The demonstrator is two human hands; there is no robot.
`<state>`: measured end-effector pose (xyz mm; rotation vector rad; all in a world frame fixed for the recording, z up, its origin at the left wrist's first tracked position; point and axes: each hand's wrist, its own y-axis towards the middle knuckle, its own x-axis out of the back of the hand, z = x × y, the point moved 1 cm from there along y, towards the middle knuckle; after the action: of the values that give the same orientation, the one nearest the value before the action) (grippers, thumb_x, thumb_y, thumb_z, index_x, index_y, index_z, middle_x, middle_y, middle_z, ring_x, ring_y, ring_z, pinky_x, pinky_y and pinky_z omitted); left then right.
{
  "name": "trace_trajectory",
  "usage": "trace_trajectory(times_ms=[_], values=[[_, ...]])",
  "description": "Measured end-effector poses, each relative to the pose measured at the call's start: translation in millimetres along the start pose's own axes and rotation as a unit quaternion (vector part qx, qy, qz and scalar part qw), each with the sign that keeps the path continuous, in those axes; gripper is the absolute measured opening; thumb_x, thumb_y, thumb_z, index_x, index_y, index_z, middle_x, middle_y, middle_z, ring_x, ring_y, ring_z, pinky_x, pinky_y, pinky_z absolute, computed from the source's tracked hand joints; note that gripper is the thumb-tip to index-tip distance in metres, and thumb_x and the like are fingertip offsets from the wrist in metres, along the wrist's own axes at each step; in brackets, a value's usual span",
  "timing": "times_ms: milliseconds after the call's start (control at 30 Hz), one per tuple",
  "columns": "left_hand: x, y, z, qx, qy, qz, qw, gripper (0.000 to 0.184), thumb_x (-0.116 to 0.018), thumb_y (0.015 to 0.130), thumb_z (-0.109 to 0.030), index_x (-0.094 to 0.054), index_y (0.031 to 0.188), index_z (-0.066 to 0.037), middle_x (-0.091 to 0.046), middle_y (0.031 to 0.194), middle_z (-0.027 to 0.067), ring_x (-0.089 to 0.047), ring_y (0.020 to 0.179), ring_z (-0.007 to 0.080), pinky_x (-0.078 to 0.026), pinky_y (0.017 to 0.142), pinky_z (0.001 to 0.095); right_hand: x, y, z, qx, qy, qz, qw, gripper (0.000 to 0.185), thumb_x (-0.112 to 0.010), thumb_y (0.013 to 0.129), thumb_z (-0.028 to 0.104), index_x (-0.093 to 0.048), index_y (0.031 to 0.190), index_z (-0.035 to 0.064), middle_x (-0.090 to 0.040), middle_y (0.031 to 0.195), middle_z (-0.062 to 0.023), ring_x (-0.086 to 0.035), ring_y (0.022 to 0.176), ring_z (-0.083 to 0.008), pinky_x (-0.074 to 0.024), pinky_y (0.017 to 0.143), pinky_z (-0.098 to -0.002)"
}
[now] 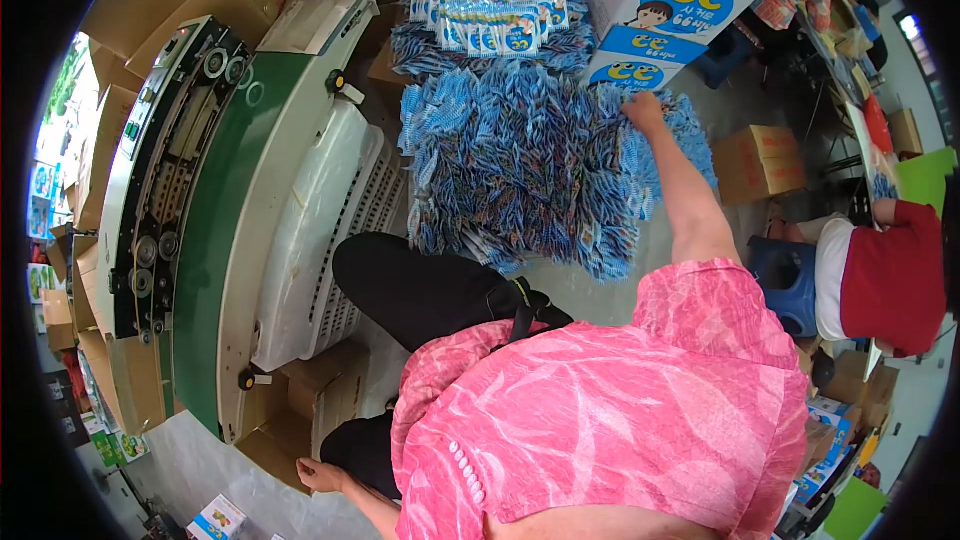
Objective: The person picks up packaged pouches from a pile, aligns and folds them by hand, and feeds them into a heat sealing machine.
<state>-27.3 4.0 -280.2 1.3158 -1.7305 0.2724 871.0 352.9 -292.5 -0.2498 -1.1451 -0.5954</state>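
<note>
Nearest the camera we find a pink patterned shirt point(600, 390) worn by the person, with black trousers point(420, 290) showing past its edge. Beyond the raised knee we locate a broad pile of blue packets point(520, 160), laid closely in uneven rows. Our right hand point(642, 112) is stretched out to the far right part of this pile, the arm extended and the fingers bent down at the packets; we cannot tell whether any packet is gripped. Our left hand point(318, 476) is low on the other side, well apart from the pile, near a low brown carton point(330, 390). Its fingers are curled, and we cannot tell whether they hold anything.

Directly behind the pile we note a second stack, topped with white-fronted packets point(490, 20). Just beside it, on the right, are blue and white printed boxes point(685, 0) bearing cartoon eyes. To the left of the pile we record a white perforated crate point(355, 240), and past it a long machine with a green belt point(215, 240). On the right we see a closed cardboard box point(760, 162), and farther out a person in a red top point(895, 280) beside a blue stool point(785, 280).
</note>
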Motion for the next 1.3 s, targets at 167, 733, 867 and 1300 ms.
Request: trace_trajectory(times_ms=[167,733,867,1300], values=[[0.8,0.6,4.4,0.014,-0.008,0.004,1.0,0.039,-0.055,0.093,-0.027,-0.062,0.111,0.006,-0.063,0.112,0.0208,-0.06,0.104,0.0309,-0.047,0.093,0.0367,8.5,-11.5,8.6,0.038,-0.028,-0.027,0.999,0.02,-0.067,0.067,0.017,-0.061,0.064,-0.0023,-0.061,0.058,-0.0175,-0.063,0.058,-0.0337,-0.0498,0.059,-0.0441],[-3.0,1.7,6.8,-0.015,-0.009,-0.016,1.0,0.028,-0.06,0.092,-0.019,-0.063,0.105,0.006,-0.066,0.103,0.0161,-0.062,0.091,0.0248,-0.05,0.083,0.032,52.5,-13.5,2.1,0.051,0.06,-0.11,0.991,0.02,-0.069,0.072,0.014,-0.071,0.085,-0.0001,-0.063,0.06,-0.0168,-0.065,0.051,-0.0211,-0.048,0.048,-0.0344],[1.5,-8.1,-40.4,-0.215,0.054,-0.012,0.975,0.023,-0.06,0.091,-0.013,-0.063,0.105,0.005,-0.065,0.104,0.017,-0.062,0.093,0.0268,-0.049,0.084,0.0339,103.0,-22.2,26.9,0.094,0.043,-0.153,0.983,0.022,-0.069,0.072,0.012,-0.071,0.09,-0.0003,-0.063,0.059,-0.0136,-0.063,0.053,-0.0145,-0.0456,0.049,-0.0295],[15.5,-120.4,-412.9,-0.441,-0.275,0.332,0.787,0.074,-0.084,0.064,-0.019,-0.05,0.127,-0.003,-0.058,0.122,0.0158,-0.053,0.117,0.0329,-0.041,0.1,0.0384,133.3,-217.6,375.4,0.523,0.235,0.459,0.679,0.025,-0.062,0.079,0.003,-0.068,0.103,-0.0006,-0.07,0.078,-0.0039,-0.061,0.072,-0.006,-0.0495,0.067,-0.0228]])
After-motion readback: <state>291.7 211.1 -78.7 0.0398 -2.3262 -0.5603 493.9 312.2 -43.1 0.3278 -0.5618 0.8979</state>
